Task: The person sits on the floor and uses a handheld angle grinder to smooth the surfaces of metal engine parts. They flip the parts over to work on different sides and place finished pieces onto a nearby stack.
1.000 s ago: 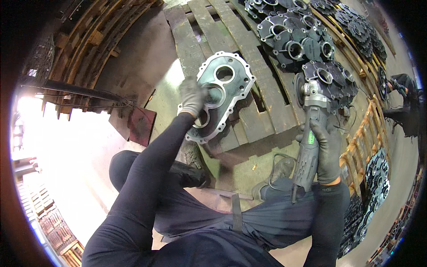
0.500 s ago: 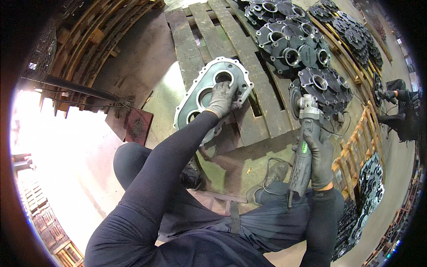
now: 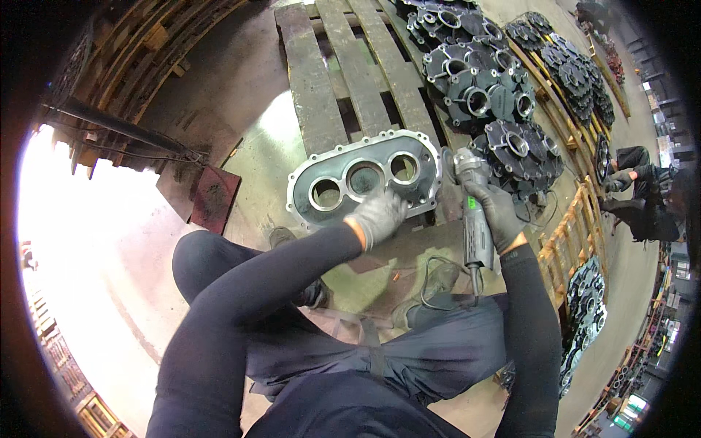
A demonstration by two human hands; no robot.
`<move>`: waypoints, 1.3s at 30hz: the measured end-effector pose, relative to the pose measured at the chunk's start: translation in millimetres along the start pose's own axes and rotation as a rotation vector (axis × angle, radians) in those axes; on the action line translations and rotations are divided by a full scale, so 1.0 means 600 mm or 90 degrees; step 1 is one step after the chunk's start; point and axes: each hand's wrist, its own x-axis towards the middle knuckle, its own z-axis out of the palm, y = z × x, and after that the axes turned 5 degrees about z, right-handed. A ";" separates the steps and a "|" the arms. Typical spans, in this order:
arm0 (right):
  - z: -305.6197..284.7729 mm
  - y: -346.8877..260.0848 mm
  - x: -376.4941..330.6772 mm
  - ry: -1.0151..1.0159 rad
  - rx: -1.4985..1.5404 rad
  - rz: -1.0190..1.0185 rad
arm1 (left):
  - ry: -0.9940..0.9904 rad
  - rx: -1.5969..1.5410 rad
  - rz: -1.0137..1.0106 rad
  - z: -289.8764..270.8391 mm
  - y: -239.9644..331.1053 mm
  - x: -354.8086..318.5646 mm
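A cast-metal gearbox housing cover (image 3: pixel 349 155) with a dark inside, a bright bolted rim and three round bores lies crosswise on the pallet in front of me. My gloved left hand (image 3: pixel 378 217) is at its near edge, fingers curled over the rim below the middle and right bores; the fingertips are slightly blurred. My gloved right hand (image 3: pixel 498 213) is wrapped around an angle grinder (image 3: pixel 476 232), its head pointing away from me. The grinder's disc (image 3: pixel 447 165) is seen nearly edge-on, close to the cover's right end.
The wooden pallet (image 3: pixel 310 80) carries stacked dark covers (image 3: pixel 478 77) along its right side. More stacks (image 3: pixel 573 77) stand on pallets farther right, where another person (image 3: pixel 635 179) sits or crouches. A power cord (image 3: pixel 431 281) loops near my foot. A dark red plate (image 3: pixel 215 197) lies at left.
The cover has turned clockwise from a slanted position to lying crosswise. My left hand moved from its far bore to the near rim. The grinder moved left and its head tilted toward the cover.
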 end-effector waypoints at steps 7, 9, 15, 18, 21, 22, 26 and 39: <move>0.018 -0.013 0.110 -0.016 -0.106 0.018 | 0.018 -0.236 0.108 -0.149 0.097 -0.156; 0.041 -0.025 0.119 -0.056 -0.063 0.025 | -0.047 -0.136 0.091 -0.164 0.108 -0.157; 0.078 -0.067 0.133 -0.075 0.011 0.125 | -0.126 -0.041 0.138 -0.201 0.123 -0.147; 0.111 -0.081 0.153 -0.090 -0.009 0.107 | -0.057 -0.021 0.119 -0.163 0.152 -0.147; 0.141 -0.102 0.159 -0.081 -0.099 0.082 | -0.162 -0.084 0.164 -0.186 0.151 -0.147; 0.145 -0.098 0.168 -0.084 -0.122 0.044 | -0.168 -0.071 0.163 -0.178 0.154 -0.144; 0.181 -0.113 0.188 -0.091 -0.268 0.017 | -0.119 -0.067 0.147 -0.146 0.173 -0.138; 0.368 -0.127 0.170 -0.194 -0.440 -0.026 | -0.093 -0.080 0.143 -0.161 0.180 -0.158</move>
